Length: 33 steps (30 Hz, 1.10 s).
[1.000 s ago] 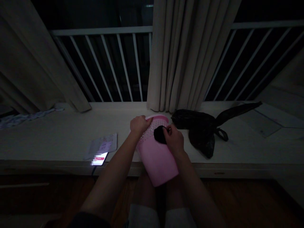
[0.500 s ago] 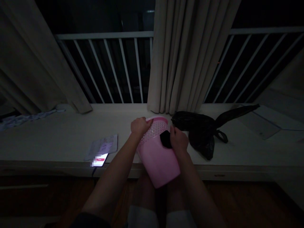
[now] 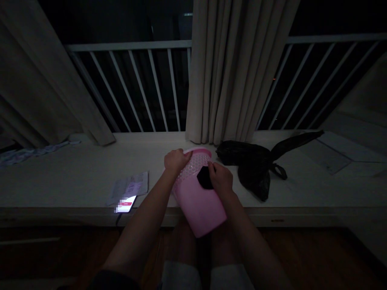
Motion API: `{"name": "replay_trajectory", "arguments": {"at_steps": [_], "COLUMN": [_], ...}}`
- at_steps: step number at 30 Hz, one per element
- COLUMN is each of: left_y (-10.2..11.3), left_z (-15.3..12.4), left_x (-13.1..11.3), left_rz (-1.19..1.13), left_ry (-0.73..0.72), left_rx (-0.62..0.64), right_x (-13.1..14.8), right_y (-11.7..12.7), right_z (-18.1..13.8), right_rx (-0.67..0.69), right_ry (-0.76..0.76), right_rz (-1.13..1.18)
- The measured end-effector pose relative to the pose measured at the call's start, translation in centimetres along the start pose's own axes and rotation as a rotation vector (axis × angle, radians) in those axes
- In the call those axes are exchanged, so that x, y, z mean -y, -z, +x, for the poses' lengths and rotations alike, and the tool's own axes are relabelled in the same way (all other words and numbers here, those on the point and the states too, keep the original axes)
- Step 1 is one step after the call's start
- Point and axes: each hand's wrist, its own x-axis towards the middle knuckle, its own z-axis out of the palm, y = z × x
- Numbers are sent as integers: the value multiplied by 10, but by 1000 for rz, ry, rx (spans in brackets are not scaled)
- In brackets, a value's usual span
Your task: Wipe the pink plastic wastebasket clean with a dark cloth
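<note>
A pink plastic bin (image 3: 199,201) with a perforated upper wall leans tilted against the ledge edge, its mouth pointing away from me and its base over my knees. My left hand (image 3: 175,160) grips the bin's rim on the left. My right hand (image 3: 220,181) is closed on a small black wad (image 3: 204,178), pressed against the perforated side of the bin.
A pale ledge (image 3: 75,177) runs under a railed window with curtains (image 3: 229,68). Black plastic bags (image 3: 250,163) lie right of the bin. A lit phone (image 3: 125,204) and papers (image 3: 130,186) lie to the left; more papers (image 3: 329,155) lie far right. Dark wooden floor below.
My right hand has rubbed the black wad back and forth across the bin's side, right then left again. My left hand kept its grip on the rim.
</note>
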Motion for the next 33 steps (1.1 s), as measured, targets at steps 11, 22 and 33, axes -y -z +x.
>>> {"name": "replay_trajectory", "arguments": {"at_steps": [11, 22, 33], "left_y": [3, 4, 8], "left_z": [-2, -1, -5], "left_x": [-2, -4, -13], "left_rz": [17, 11, 20], "left_ry": [14, 13, 47], "left_rx": [-8, -2, 12], "right_x": [-3, 0, 8], "right_y": [2, 1, 17], "right_z": [-1, 3, 14], "right_rx": [32, 62, 196], "right_ry": [278, 90, -26], "right_rz": [107, 75, -77]}}
